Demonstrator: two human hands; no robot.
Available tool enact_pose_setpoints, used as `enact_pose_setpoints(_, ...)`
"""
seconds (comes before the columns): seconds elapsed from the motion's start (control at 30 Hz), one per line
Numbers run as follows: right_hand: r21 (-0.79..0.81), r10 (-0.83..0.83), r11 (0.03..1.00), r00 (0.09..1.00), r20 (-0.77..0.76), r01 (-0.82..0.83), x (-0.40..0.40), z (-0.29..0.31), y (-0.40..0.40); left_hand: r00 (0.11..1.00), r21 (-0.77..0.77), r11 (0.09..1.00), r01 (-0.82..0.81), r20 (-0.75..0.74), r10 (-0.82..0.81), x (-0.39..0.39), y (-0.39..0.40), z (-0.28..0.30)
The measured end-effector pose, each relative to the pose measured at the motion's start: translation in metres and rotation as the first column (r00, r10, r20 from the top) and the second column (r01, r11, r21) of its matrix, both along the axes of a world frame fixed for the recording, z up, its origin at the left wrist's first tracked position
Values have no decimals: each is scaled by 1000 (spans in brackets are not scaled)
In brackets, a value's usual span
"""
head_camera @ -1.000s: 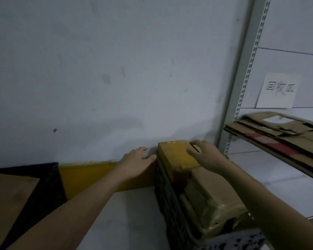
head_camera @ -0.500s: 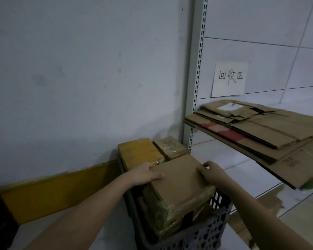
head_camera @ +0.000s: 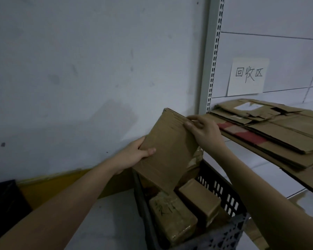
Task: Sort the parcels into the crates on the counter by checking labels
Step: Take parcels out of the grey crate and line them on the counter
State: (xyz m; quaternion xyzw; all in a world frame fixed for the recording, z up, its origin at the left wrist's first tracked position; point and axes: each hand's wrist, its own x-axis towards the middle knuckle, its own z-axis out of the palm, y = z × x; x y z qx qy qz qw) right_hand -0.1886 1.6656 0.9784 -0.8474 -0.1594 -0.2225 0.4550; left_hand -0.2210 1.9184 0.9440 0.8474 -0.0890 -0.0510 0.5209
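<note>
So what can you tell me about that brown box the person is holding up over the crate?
The cardboard parcel is a flat, plain brown box, tilted steeply with one corner uppermost, above the black slotted crate. Its facing side shows faint creases and no label. Crumpled clear tape hangs from its right edge. The left hand grips its left edge, thumb lying across the face; the right hand pinches its upper right edge. Its lowest corner dips into the crate, near other taped parcels.
</note>
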Motion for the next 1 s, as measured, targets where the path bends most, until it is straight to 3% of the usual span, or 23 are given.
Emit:
enact_pose_setpoints(0.2,66,179,981,984,17,-180,24,11,44,979,-112,980,-167,102,179,1,47,13)
enact_pose_setpoints(0.3,156,161,974,987,22,-163,39,1,63,943,-187,943,-275,141,303,-1,69,20)
enact_pose_setpoints(0.4,213,112,973,989,-93,-90,56,-28,81,909,-226,907,-355,144,391,-6,91,25)
enact_pose_setpoints(0.53,-97,-8,995,925,-380,-31,81,-81,85,837,-309,811,-496,77,542,-14,116,18)
enact_pose_setpoints(0.6,-157,-26,986,861,-508,-63,87,-104,84,804,-330,768,-549,43,593,-19,128,9)
enact_pose_setpoints(0.77,-150,-51,987,782,-621,-55,88,-138,80,752,-288,711,-641,-54,656,-30,142,-21)
enact_pose_setpoints(1.0,84,-14,992,723,-690,99,79,-150,78,736,-261,697,-668,-98,670,-41,138,-44)
